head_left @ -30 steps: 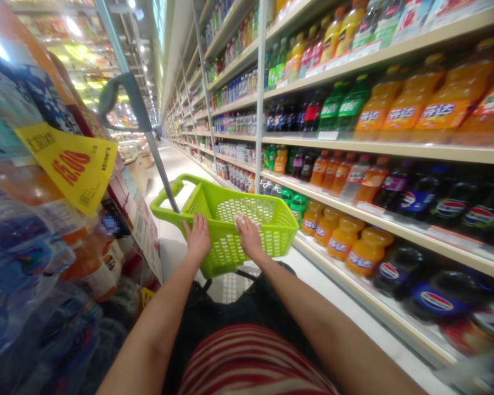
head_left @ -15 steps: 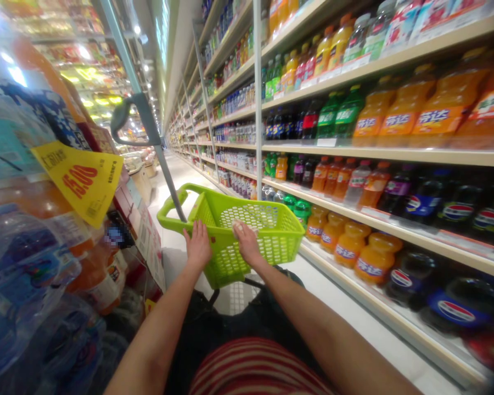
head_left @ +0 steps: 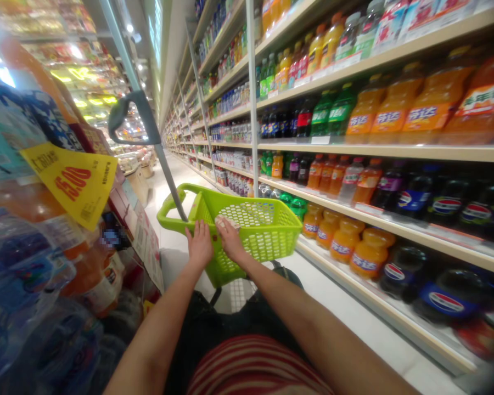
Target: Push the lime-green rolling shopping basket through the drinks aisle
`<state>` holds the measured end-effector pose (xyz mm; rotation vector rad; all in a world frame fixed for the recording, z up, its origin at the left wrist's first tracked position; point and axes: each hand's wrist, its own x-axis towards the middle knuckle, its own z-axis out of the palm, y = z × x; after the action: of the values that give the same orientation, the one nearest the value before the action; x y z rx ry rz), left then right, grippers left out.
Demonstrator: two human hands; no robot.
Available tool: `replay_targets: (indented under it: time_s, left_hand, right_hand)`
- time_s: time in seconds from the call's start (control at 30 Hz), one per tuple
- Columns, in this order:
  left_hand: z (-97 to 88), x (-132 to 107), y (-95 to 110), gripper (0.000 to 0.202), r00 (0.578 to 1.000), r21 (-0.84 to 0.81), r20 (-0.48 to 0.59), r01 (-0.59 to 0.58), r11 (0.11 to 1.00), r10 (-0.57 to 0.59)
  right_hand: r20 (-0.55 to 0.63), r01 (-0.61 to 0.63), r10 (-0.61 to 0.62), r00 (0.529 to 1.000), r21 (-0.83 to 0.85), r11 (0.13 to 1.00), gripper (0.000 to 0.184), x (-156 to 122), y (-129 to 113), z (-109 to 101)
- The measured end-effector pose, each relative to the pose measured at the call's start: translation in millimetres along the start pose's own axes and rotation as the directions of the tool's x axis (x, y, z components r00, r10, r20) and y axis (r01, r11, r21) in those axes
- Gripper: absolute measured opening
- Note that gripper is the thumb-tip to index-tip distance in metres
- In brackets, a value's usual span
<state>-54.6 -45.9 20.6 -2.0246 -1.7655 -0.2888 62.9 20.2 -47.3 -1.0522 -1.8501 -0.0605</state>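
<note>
A bright green plastic shopping basket (head_left: 271, 230) on a rolling frame stands before my knees, with perforated walls and a grey pull handle (head_left: 148, 123) rising at its left end. My left hand (head_left: 200, 246) lies over the near rim beside that handle, its fingers hooked over the edge and its thumb to the left. Just to the right, my right hand (head_left: 232, 241) presses a crumpled whitish wipe (head_left: 234, 223) against the same rim. Part of the wipe is hidden under the fingers. No goods show in the visible part of the basket.
Shelves of bottled drinks (head_left: 379, 120) run along the right, the lowest shelf holding large bottles (head_left: 399, 271). Stacked, plastic-wrapped bottles (head_left: 28, 274) and a yellow price sign (head_left: 72, 184) crowd the left. A pale floor aisle (head_left: 168, 178) stretches ahead.
My right hand has slid left along the near rim with the wipe, closer to my left hand. My left hand stays on the rim. The view has shifted slightly.
</note>
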Motion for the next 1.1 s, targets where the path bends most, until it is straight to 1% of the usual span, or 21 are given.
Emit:
replay_targets:
  time_s: [0.07,0.17,0.23,0.33,0.47,0.53,0.57,0.63,0.77,0.83,0.9,1.03,1.1]
  left_hand:
    - [-2.3,0.0,-3.6,0.061,1.0,-0.005,-0.019,-0.002,1.0,0.001]
    - [-4.1,0.1,-7.4,0.063,1.0,-0.005,-0.014,0.023,1.0,-0.023]
    - [-3.7,0.3,-6.8,0.063,0.999,-0.006,0.001,0.035,0.999,-0.035]
    - [-2.5,0.6,-2.8,0.063,0.998,-0.004,0.008,0.058,0.998,-0.058]
    - [-3.1,0.0,-1.2,0.063,0.998,-0.001,0.026,0.056,0.998,-0.056]
    - [-3.9,-0.8,-4.5,0.063,0.998,0.001,0.026,0.049,0.999,-0.049]
    - [-4.3,-1.4,-6.9,0.063,0.999,0.003,0.021,0.049,0.999,-0.049]
    - [-4.4,-2.5,-11.9,0.065,0.998,0.007,0.006,0.056,0.998,-0.056]
    - [-4.3,-3.8,-14.9,0.069,0.998,0.008,0.009,0.061,0.998,-0.061]
    - [-4.7,-3.5,-12.3,0.069,0.997,0.005,0.022,0.068,0.998,-0.068]
    - [-4.8,-3.0,-8.8,0.068,0.997,0.007,0.022,0.077,0.997,-0.077]
    - [-3.1,-2.2,-3.1,0.068,0.997,0.015,0.022,0.068,0.998,-0.068]
    - [-2.4,-2.3,-1.2,0.068,0.998,0.012,0.031,0.057,0.998,-0.057]
  right_hand:
    - [-0.01,-0.006,0.006,1.0,-0.008,1.0,0.047,-4.0,10.8,-7.8]
    - [-0.033,-0.09,0.089,0.995,-0.043,0.995,0.048,-10.8,27.7,-19.1]
    - [-0.033,-0.136,0.135,0.99,-0.061,0.989,0.047,-11.7,30.5,-21.3]
    - [0.005,-0.136,0.137,0.991,-0.049,0.989,0.047,-4.5,15.9,-13.4]
    - [0.081,-0.023,0.02,0.996,0.036,0.999,0.049,12.6,-16.0,2.5]
    - [0.089,0.019,-0.023,0.996,0.052,0.998,0.049,16.4,-21.0,4.1]
    - [0.088,0.023,-0.027,0.996,0.044,0.999,0.048,15.8,-18.7,2.6]
    - [0.08,-0.005,0.005,0.997,0.001,1.0,0.047,10.0,-5.5,-4.5]
    - [0.019,-0.138,0.14,0.99,-0.08,0.987,0.047,-6.6,29.8,-22.5]
    - [-0.004,-0.165,0.165,0.986,-0.076,0.983,0.047,-9.3,35.3,-25.2]
    - [-0.002,-0.143,0.143,0.99,-0.046,0.989,0.048,-6.7,27.7,-20.6]
    - [0.003,-0.024,0.024,1.0,0.045,0.999,0.05,6.5,-6.9,-0.2]
    - [-0.017,0.023,-0.022,1.0,0.087,0.996,0.049,11.3,-18.2,6.2]
